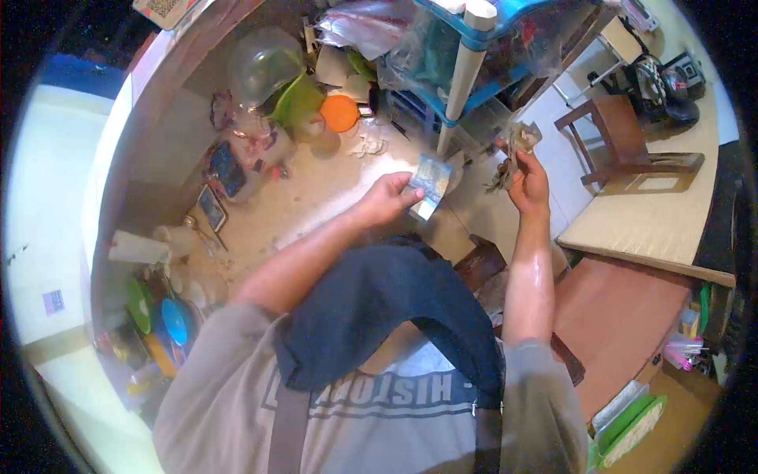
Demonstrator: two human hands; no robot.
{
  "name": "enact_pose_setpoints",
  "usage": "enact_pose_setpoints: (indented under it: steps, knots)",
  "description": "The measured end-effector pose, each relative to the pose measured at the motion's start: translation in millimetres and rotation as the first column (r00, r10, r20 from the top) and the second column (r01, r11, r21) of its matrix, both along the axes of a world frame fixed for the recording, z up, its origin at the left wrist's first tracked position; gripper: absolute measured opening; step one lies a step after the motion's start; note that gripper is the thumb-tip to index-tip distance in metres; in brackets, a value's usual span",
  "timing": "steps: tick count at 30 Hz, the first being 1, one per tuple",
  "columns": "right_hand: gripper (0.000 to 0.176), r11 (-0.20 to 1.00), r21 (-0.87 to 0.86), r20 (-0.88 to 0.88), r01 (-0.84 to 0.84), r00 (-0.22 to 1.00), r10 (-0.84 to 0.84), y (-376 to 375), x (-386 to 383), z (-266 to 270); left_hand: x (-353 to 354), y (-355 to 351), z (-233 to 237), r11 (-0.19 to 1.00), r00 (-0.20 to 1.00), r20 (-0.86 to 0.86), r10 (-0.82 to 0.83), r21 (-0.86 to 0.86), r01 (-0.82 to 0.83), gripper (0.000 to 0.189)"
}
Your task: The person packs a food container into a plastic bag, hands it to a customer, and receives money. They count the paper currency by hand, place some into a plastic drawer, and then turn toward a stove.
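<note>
My left hand is closed, with thumb and fingers pinching a flat blue banknote by its near edge. The note is held above the edge of the pale worktop. Over to the right and raised, my right hand grips a crumpled bundle of grey-brown banknotes. The bundle sticks up beyond the fingertips, and its folds hide how many pieces it has. The two hands are apart.
On the worktop are an orange lid, a green bowl, a phone-like device and a spoon. A blue-and-white rack stands ahead. A wooden chair is at right, by a tan tabletop.
</note>
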State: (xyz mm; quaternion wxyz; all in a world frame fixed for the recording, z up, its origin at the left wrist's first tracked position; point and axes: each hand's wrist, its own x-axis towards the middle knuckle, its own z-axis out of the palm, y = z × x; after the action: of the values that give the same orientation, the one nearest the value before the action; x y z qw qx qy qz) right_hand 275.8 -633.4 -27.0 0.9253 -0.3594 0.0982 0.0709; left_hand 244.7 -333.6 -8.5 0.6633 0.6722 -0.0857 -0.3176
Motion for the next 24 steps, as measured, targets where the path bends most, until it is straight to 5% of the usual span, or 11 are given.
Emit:
enact_pose_setpoints:
  steps: [6,10,15,16,17,19,20,21,23,24]
  knots:
    - [0.028,0.972,0.211,0.018,-0.105,0.994,0.103,38.1,51.7,-0.9,5.5,-7.4,-30.9,0.996,0.993,-0.093,-0.077,-0.043,0.073,0.031]
    - [0.027,0.971,0.198,0.052,-0.130,0.991,0.122,12.7,76.8,-54.0,12.3,-39.8,-1.9,0.999,0.989,-0.146,0.010,-0.029,-0.015,0.038]
    - [0.038,0.997,-0.072,-0.031,0.035,0.999,-0.038,-31.5,-7.3,8.5,41.7,-85.2,-30.0,0.988,0.978,-0.182,0.102,-0.094,-0.121,0.041]
    - [0.040,0.994,-0.108,-0.041,0.028,0.999,-0.033,-40.4,-23.3,6.0,39.1,-96.0,-3.0,0.960,0.977,-0.063,0.204,0.206,-0.187,0.041]
    - [0.040,0.993,-0.113,-0.041,0.031,0.999,-0.035,-45.9,-38.6,3.3,40.9,-106.2,-7.5,0.962,0.977,-0.064,0.201,0.202,-0.185,0.041]
    - [0.041,0.982,-0.180,-0.114,0.056,0.990,-0.077,-53.5,-66.7,-2.8,46.4,-129.3,-20.2,0.911,0.893,-0.240,0.380,-0.072,-0.406,0.044]
    - [0.041,0.982,-0.182,-0.114,0.058,0.990,-0.080,-55.8,-80.6,-6.7,51.5,-136.6,-28.8,0.918,0.909,-0.145,0.391,0.137,-0.373,0.038]
    - [0.041,0.982,-0.159,-0.149,0.096,0.981,-0.120,-57.7,-94.8,-10.8,59.7,-148.8,-36.8,0.920,0.910,-0.147,0.387,0.136,-0.368,0.038]
    - [0.042,0.980,-0.139,-0.186,0.145,0.968,-0.169,-59.9,-112.7,-11.5,72.2,-170.8,-56.8,0.786,0.908,-0.002,0.418,0.502,-0.361,0.035]
    - [0.042,0.975,-0.150,-0.206,0.166,0.959,-0.195,-57.5,-119.4,-10.4,65.1,-137.8,-96.4,0.921,0.871,-0.461,0.171,-0.238,-0.307,0.035]
